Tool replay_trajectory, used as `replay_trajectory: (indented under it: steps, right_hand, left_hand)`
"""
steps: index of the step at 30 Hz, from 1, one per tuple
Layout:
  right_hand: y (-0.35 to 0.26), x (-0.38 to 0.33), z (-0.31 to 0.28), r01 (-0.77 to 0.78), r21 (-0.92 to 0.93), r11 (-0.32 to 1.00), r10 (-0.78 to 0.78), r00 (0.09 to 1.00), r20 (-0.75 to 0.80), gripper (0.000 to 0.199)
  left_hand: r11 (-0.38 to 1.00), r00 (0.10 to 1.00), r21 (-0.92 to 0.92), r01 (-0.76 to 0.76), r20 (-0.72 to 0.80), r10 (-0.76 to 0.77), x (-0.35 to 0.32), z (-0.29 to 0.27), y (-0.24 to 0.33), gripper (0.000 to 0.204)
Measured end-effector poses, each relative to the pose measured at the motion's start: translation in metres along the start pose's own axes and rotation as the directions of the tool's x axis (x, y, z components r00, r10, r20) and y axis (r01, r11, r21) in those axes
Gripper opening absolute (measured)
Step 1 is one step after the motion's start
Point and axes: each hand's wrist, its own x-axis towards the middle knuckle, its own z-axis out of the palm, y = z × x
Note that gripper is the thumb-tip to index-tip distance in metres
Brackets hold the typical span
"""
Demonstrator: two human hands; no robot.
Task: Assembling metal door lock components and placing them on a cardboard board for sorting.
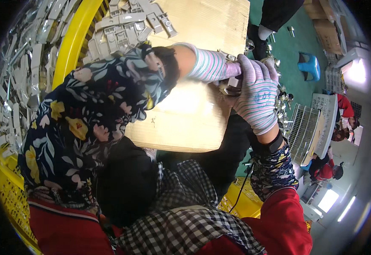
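Small metal part [231, 85], silvery w/ a pale blocky bit on top, sits between the two hands over the far right edge of the cardboard surface [185, 123]. Mostly hidden by gloves, so long axis is hard to call; what shows seems to run roughly left-right, pale end toward the left hand. Can't tell more than that.

Left hand [213, 66] comes in from the left, glove w/ pink/white/teal stripes, knit texture; fingers closed narrow on the part's left side. Right hand [258, 95] comes up from below-right, same kind of striped knit glove, fingers curled over the part from the right, wrapped around it. Both hands touching the part, and touching each other at the fingertips.

Forearms in dark floral sleeve covers, yellow and pink flowers; red sleeves below; black-white checked cloth at the lap.

Surface is a flat corrugated cardboard sheet, tan, worn, glare spot mid-sheet. At its far left corner a heap of grey plastic clips [130, 23], flat, rectangular, stacked loose. Yellow plastic crate [72, 40] at left, latticed wall, full of the same grey pieces. Just right of the hands, a scatter of shiny metal fittings [284, 104], small and rounded. Beyond: green floor [292, 51], blue stool [309, 66], white slatted crate [315, 127].
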Motion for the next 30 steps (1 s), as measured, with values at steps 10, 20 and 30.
replay_trajectory:
  steps: [10,20,30]
  right_hand:
    - [-0.001,0.005,-0.004,0.052,0.009,0.999,-0.052,0.998,0.043,0.076]
    - [-0.006,0.007,-0.005,0.073,-0.024,0.997,-0.072,0.996,0.05,0.074]
    - [-0.005,0.0,-0.001,0.018,0.007,1.0,-0.018,1.0,0.019,0.082]
  left_hand:
    - [0.985,0.987,0.101,-0.142,-0.057,0.148,-0.017,0.003,0.014,0.044]
    - [0.969,0.995,0.242,0.047,0.072,-0.066,-0.074,-0.019,0.043,0.06]
    - [0.984,0.969,0.087,0.153,-0.21,-0.132,-0.156,-0.021,0.122,0.053]
